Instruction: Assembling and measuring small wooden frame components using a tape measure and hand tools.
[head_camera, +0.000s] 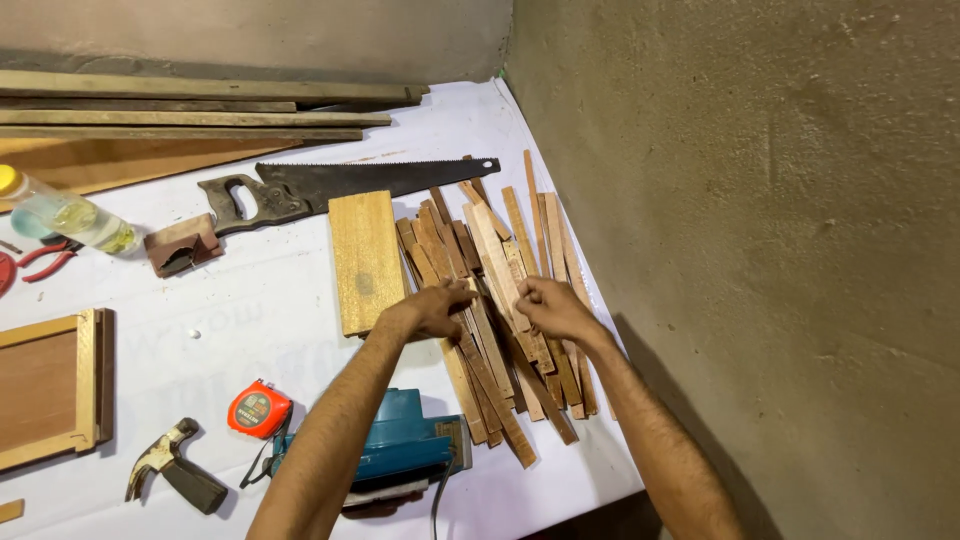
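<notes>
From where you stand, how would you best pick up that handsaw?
Probably by the handle of the handsaw, coming from the left end. It has a grip hole, its near side looks clear, and the toothed blade points right toward the wood strips.

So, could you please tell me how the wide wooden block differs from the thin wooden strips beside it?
The wooden block is one broad, pale yellow slab; the wooden strips are many narrow, mostly reddish-brown pieces. The block lies flat and alone; the strips overlap in a loose pile. Both hands, left hand and right hand, rest on the strips, not the block. Both lie on the white sheet.
</notes>
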